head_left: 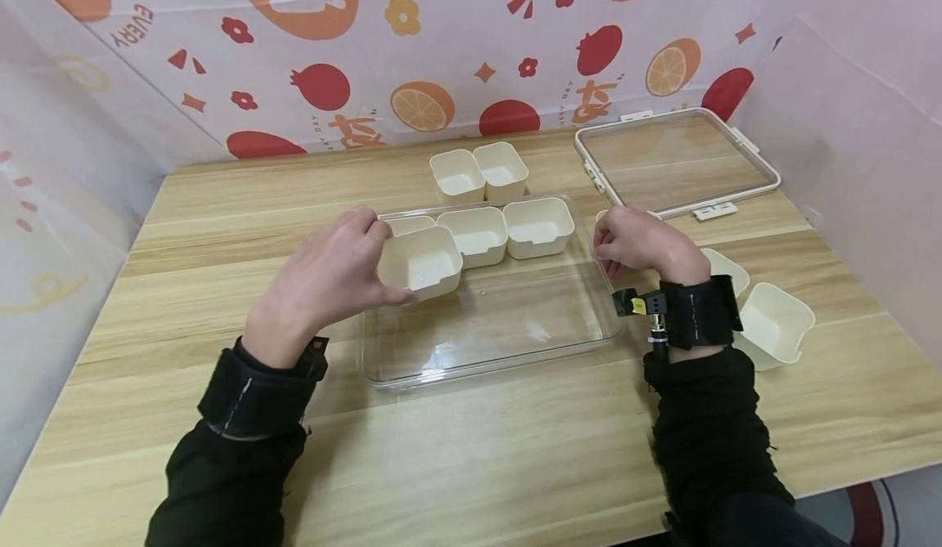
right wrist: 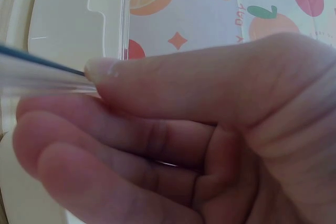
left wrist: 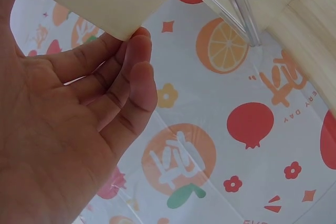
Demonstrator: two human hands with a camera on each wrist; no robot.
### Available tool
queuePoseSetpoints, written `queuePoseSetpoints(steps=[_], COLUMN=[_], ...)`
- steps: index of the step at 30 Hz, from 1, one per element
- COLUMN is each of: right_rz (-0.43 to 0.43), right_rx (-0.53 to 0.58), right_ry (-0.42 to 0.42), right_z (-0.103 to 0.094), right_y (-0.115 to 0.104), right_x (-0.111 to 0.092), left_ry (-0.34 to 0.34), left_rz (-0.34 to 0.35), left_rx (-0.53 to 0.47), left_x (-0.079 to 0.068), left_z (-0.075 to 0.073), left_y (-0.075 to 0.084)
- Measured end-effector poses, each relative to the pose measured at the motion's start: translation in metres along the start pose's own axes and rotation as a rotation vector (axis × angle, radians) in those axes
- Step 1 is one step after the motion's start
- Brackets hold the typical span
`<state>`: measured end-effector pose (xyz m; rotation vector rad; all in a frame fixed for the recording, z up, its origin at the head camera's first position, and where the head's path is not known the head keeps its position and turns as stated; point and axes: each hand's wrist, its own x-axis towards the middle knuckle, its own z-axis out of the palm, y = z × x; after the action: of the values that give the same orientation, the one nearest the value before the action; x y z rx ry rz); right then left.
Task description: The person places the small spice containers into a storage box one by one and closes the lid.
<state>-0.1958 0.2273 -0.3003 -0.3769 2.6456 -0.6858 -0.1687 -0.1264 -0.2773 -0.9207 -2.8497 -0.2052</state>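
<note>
My left hand (head_left: pixel 324 277) grips a small cream plastic bin (head_left: pixel 423 262), thumb at its near side and fingers at its far left. In the left wrist view the fingertips press the edge of this bin (left wrist: pixel 115 1). It is held tilted over the left part of a clear plastic tray (head_left: pixel 508 318). Along the tray's back side stand a middle bin (head_left: pixel 474 236) and a right bin (head_left: pixel 540 228); a third, left bin (head_left: pixel 408 224) is mostly hidden. My right hand (head_left: pixel 636 244) pinches the tray's right rim, thumb on top in the right wrist view.
Two cream bins (head_left: pixel 502 172) stand side by side behind the tray. A clear lid with white clips (head_left: pixel 736 197) lies at the back right. Beside my right wrist are another bin (head_left: pixel 724 269) and a tilted bin (head_left: pixel 776 322). A printed cloth (head_left: pixel 441 56) hangs behind the table.
</note>
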Motion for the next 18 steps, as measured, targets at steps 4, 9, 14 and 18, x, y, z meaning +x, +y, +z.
queuePoseSetpoints(steps=[4, 9, 14, 18], right_rz=[0.004, 0.004, 0.006, 0.003], right_rx=[0.004, 0.002, 0.007, 0.005], right_ry=[-0.001, -0.002, -0.002, -0.001], right_z=[0.000, 0.000, 0.000, 0.000], right_y=[0.000, 0.000, 0.000, 0.000], right_x=[-0.001, -0.001, -0.001, -0.001], left_ry=[-0.008, -0.030, -0.058, -0.077], left_rz=[0.024, 0.036, 0.030, 0.006], left_rx=[0.008, 0.059, 0.098, 0.127], left_x=[0.000, -0.002, -0.004, -0.006], left_z=[0.002, 0.006, 0.010, 0.011], left_y=[0.003, 0.003, 0.003, 0.002])
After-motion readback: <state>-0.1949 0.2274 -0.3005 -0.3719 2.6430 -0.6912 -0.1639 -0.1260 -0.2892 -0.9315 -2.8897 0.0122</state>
